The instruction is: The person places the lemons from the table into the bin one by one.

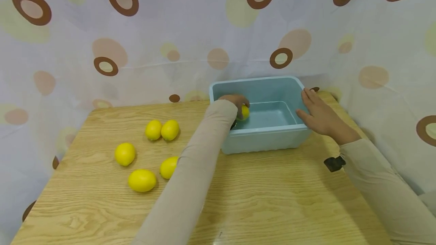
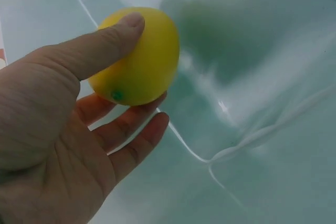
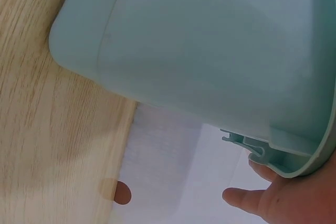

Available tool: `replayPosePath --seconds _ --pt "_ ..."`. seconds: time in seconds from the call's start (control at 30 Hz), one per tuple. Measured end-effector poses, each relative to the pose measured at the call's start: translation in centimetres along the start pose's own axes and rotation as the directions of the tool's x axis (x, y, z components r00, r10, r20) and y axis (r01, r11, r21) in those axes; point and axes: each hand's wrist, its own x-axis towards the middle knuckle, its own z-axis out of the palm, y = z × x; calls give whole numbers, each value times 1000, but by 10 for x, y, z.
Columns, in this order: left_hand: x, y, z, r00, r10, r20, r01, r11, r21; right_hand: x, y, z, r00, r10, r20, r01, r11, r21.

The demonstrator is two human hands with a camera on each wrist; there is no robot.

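Note:
A light blue plastic bin stands on the wooden table near its back edge. Inside the bin's left part, my left hand holds a yellow lemon. The left wrist view shows the thumb and fingers of that hand around the lemon, over the bin floor. My right hand rests against the bin's right rim with its fingers extended. In the right wrist view part of this hand touches the rim beside the bin's outer wall.
Several lemons lie on the table left of the bin: two side by side, one farther left, and two nearer the front, one partly behind my left sleeve. A patterned curtain hangs behind the table.

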Motion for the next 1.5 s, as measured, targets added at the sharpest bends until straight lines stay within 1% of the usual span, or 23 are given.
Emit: replayPosePath --seconds 0.27,0.47,0.67,0.77,0.9,1.0,1.1,1.2,1.33,1.43,1.5 --pt "1 -1 -1 999 -15 30 16 999 -45 0 -2 1 1000 -7 -1 7 1000 18" --pt "-1 -2 -2 999 -16 28 17 998 -64 1 -1 1 1000 -11 2 11 1000 16" --pt "-1 -1 -1 1000 -23 17 23 998 -51 0 -1 2 1000 -12 -2 12 1000 15" --pt "-1 -1 -1 999 -27 22 28 998 -55 0 -1 2 1000 -13 -4 13 1000 13" --pt "0 -1 -2 999 -29 34 32 994 -101 1 -1 1 1000 -16 -9 16 1000 14" --pt "0 0 -4 999 -7 32 10 993 -121 2 0 1 1000 -15 -11 15 1000 12" --pt "-1 1 -5 1000 24 15 -23 993 -112 2 0 1 1000 -13 -12 13 1000 9" --pt "-7 6 -5 997 80 -9 -80 994 -78 1 -1 1 1000 -11 -9 11 1000 8" --pt "-17 14 -7 990 141 -26 -142 990 -28 0 -1 0 1000 -11 -5 11 1000 6" --pt "-19 19 -8 986 164 -42 -164 986 6 -1 -1 1 1000 -9 -6 9 1000 -1" --pt "-17 21 -7 982 182 -56 -180 983 35 -2 0 2 1000 -7 -9 7 1000 -5"
